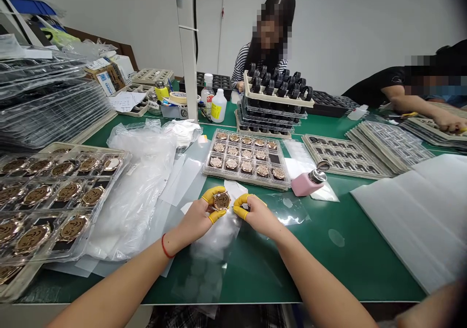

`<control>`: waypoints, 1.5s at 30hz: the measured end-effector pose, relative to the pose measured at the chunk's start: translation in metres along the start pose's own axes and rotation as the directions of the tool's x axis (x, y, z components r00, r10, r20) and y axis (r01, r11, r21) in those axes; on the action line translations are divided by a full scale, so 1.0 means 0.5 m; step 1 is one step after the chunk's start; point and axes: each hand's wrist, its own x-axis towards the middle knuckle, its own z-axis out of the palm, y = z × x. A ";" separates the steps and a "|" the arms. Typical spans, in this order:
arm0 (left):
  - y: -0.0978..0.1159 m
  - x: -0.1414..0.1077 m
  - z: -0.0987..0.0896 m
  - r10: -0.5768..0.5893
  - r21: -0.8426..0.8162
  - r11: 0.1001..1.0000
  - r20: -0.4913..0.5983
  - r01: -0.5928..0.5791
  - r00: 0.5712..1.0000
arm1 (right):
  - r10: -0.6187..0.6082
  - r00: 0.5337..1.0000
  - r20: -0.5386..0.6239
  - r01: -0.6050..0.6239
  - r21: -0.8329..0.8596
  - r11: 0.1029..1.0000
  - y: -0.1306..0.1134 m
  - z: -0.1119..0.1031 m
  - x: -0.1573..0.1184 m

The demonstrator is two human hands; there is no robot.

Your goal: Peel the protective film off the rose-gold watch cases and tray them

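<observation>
The yellow-fingered left hand (198, 216) pinches the round rose-gold watch case (222, 201); the yellow-fingered right hand (257, 213) curls just beside it.

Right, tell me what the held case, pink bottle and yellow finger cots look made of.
Case: probably metal, rose-gold toned, judging by its shiny rim.
Bottle: likely smooth plastic, from its even pink body; its top gleams like metal.
Cots: perhaps latex or rubber, since they hug the fingertips.

The desk (365, 260) is open between right hand (258, 215) and foam (419, 216); tray (248, 180) and bottle (303, 185) block ahead, bag (136, 191) leftward.
</observation>
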 end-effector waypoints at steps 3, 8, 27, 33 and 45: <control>0.003 0.000 -0.001 0.004 0.039 0.999 0.015 -0.005 1.000 | -0.003 1.000 -0.004 0.003 -0.021 1.000 0.002 -0.004 0.001; -0.004 0.004 0.000 -0.043 0.037 0.998 -0.032 0.044 0.999 | -0.104 0.989 0.110 0.099 0.045 0.994 0.004 -0.006 0.005; -0.009 -0.001 0.025 -0.119 -0.216 0.966 0.101 0.139 0.988 | 0.027 0.996 0.090 -0.082 0.699 0.710 -0.028 0.018 -0.006; -0.007 -0.002 0.024 -0.101 -0.257 0.957 0.129 0.131 0.987 | 0.044 0.994 0.098 -0.100 0.697 0.710 -0.036 0.012 -0.008; 0.004 -0.004 0.020 -0.118 -0.194 0.971 0.122 0.140 0.985 | -0.008 0.992 0.126 -0.087 0.727 0.682 -0.034 0.011 -0.005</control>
